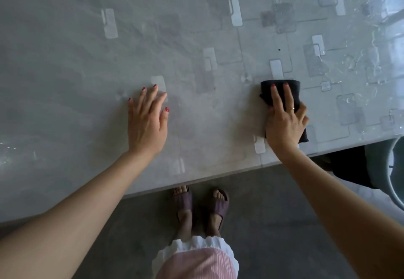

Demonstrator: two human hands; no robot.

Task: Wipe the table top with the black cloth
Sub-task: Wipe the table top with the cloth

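Observation:
A grey table top (87, 64) with pale rectangle patterns fills the upper part of the view. A folded black cloth (294, 90) lies flat on it near the front right edge. My right hand (284, 121) presses down on the cloth with straight fingers, the thumb at the cloth's right side. My left hand (148, 123) rests flat on the bare table top to the left, fingers spread, holding nothing.
The table's front edge (196, 180) runs diagonally, rising to the right. Below it are a grey floor and my feet in purple sandals (201, 204). A grey bucket (395, 169) stands at the right edge beside a dark shape under the table.

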